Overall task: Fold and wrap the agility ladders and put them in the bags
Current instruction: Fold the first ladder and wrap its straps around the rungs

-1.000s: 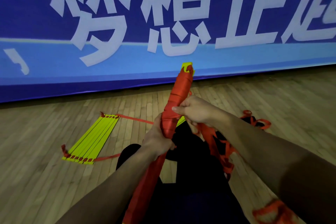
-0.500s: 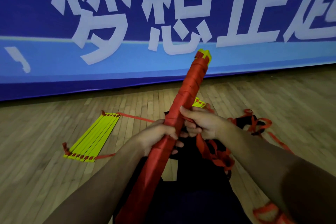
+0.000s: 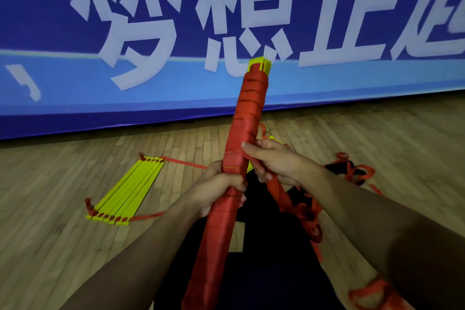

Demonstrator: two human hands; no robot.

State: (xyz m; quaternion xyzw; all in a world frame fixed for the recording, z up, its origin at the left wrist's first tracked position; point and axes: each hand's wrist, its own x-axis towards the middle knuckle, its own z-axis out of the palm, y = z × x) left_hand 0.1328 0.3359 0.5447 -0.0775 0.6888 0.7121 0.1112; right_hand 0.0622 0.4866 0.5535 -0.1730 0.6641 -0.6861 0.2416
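Observation:
A long bundle of yellow rungs wound in red strap [image 3: 247,118] stands tilted in front of me, its yellow tips showing at the top. My left hand [image 3: 221,187] grips the bundle around its middle. Just above it, my right hand [image 3: 273,162] pinches the loose red strap [image 3: 279,190] against the bundle's right side. The strap's slack falls in loops over my dark trousers. A second ladder [image 3: 127,190], yellow rungs stacked flat with red straps at both ends, lies on the floor to the left.
I sit on a wooden plank floor [image 3: 50,209]. A blue banner with large white characters [image 3: 176,20] closes off the back. More tangled red strap [image 3: 352,171] lies on a dark item at the right, and another loop [image 3: 372,294] at the lower right.
The wrapped bundle has tipped further right and risen. My right hand has carried the strap around it and now sits on its right side; my left hand has slid lower.

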